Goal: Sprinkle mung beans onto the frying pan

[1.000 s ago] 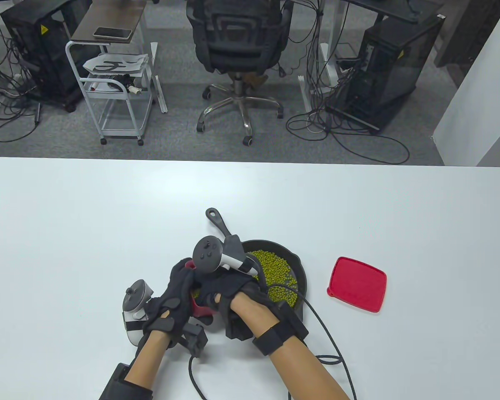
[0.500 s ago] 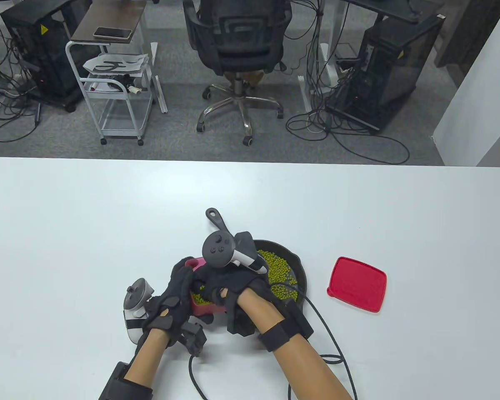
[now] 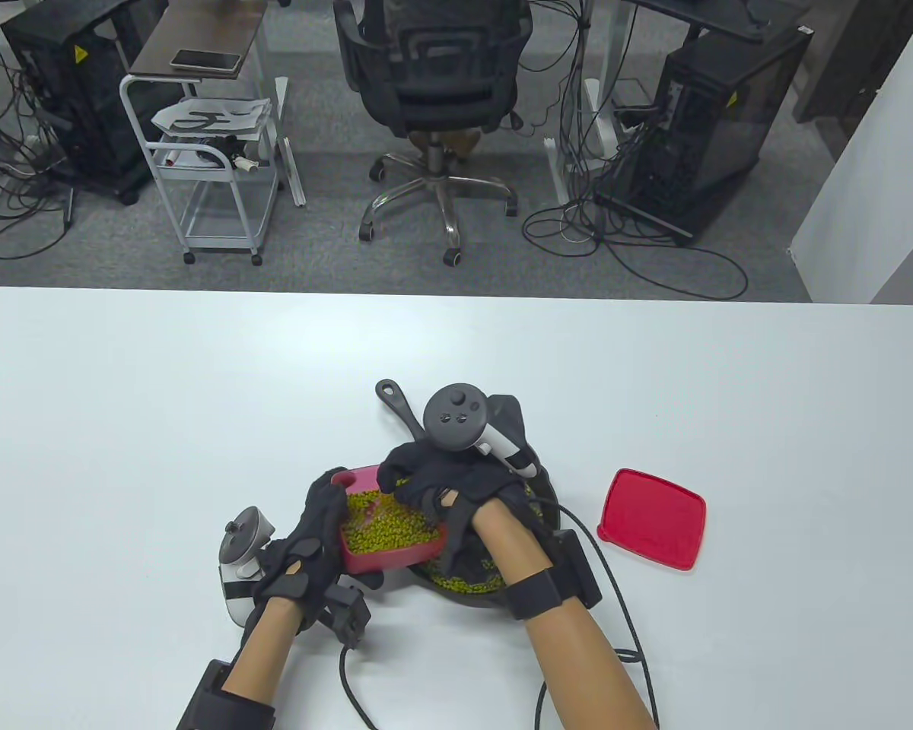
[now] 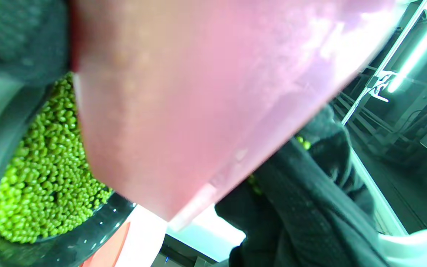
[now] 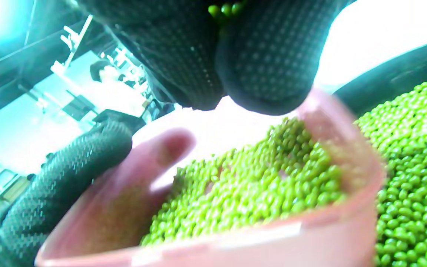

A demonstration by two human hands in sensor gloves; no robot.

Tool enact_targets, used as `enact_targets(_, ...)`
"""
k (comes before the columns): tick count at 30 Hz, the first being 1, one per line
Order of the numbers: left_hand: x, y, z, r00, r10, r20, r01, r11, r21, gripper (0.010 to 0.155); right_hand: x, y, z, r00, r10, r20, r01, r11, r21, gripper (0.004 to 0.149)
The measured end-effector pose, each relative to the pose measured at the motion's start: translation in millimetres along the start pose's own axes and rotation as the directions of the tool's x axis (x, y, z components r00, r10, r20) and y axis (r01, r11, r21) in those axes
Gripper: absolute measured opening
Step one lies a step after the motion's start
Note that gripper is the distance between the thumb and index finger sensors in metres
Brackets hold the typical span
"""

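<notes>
Below centre of the table view, the left hand (image 3: 304, 551) grips the pink container (image 3: 365, 563) by its left wall, held over the frying pan (image 3: 551, 506). The right hand (image 3: 456, 487) hovers at its far rim. Only the right wrist view shows fingertips (image 5: 269, 74) pinched on a few mung beans (image 5: 258, 185), more filling the pan at right. A red lid (image 3: 652, 518) lies apart.

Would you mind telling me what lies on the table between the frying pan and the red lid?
Nothing: in the table view, only bare white table separates the frying pan from the red lid; they do not touch.
</notes>
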State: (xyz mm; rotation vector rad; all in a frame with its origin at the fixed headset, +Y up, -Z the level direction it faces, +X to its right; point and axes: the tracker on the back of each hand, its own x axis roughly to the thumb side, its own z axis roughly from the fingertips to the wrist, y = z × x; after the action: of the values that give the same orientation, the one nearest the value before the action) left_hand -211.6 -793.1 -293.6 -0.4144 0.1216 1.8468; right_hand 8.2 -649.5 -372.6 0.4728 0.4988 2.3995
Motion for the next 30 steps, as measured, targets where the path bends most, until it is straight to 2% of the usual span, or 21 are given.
enact_targets(7, 2, 3, 0, 1.000, 0.002, -0.004, -0.002, 1.000, 0.011, 0.074, -33, -25, 1, 0.995, -0.047, -0.087, 0.041, 0.997, -0.073, 0.036)
enact_targets(15, 3, 5, 0, 1.000, 0.011, 0.000, -0.011, 1.000, 0.011, 0.075, -74, -25, -6, 0.965, 0.112, -0.238, -0.137, 0.986, -0.091, 0.036)
enact_targets(22, 4, 6, 0, 1.000, 0.010, 0.004, -0.010, 1.000, 0.010, 0.074, -99, -23, -6, 0.895, 0.301, -0.330, -0.332, 0.942, -0.040, 0.037)
enact_targets(27, 4, 6, 0, 1.000, 0.008, 0.004, -0.008, 1.000, 0.008, 0.075, -106, -18, 1, 0.875, 0.358, -0.327, -0.370, 0.929, 0.030, 0.036)
enact_targets(30, 4, 6, 0, 1.000, 0.007, 0.006, -0.007, 1.000, 0.007, 0.074, -107, -12, 6, 0.875, 0.369, -0.312, -0.350, 0.929, 0.116, 0.036)
